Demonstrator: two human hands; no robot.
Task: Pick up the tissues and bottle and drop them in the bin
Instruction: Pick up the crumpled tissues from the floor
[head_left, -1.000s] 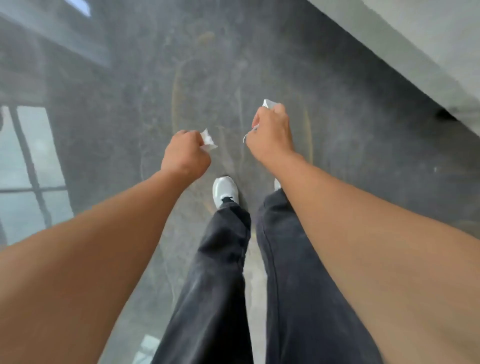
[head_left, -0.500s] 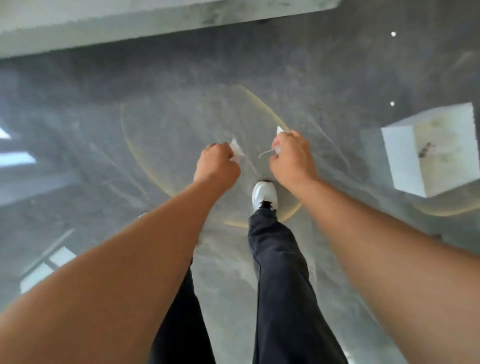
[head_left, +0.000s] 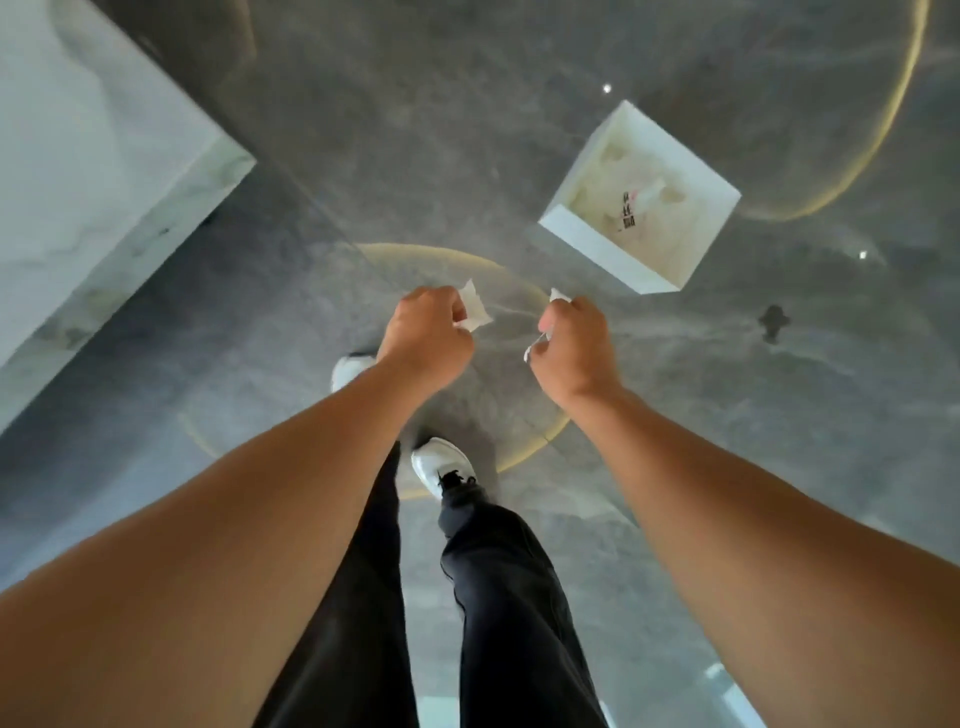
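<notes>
My left hand (head_left: 428, 332) is closed around a crumpled white tissue (head_left: 475, 314), whose corner sticks out past the fingers. A second white tissue (head_left: 558, 296) is gripped in my right hand (head_left: 574, 345), with a bit showing above and below the fist. Both hands are held out over the floor, a short gap between them. The square white bin (head_left: 587, 244) stands on the floor ahead and to the right of my right hand, open at the top with pale rubbish and a small labelled item inside. No bottle is clearly visible.
A glossy grey marble floor (head_left: 415, 156) with curved gold inlay lines lies all around. A large white marble block (head_left: 93, 156) fills the upper left. My legs in dark trousers and white shoes (head_left: 441, 465) are below the hands. A dark spot (head_left: 774, 319) marks the floor at right.
The view has swung and moved forward: the white bin has come closer and more towards the centre, and the marble block has entered at the left. Both hands keep hold of their tissues.
</notes>
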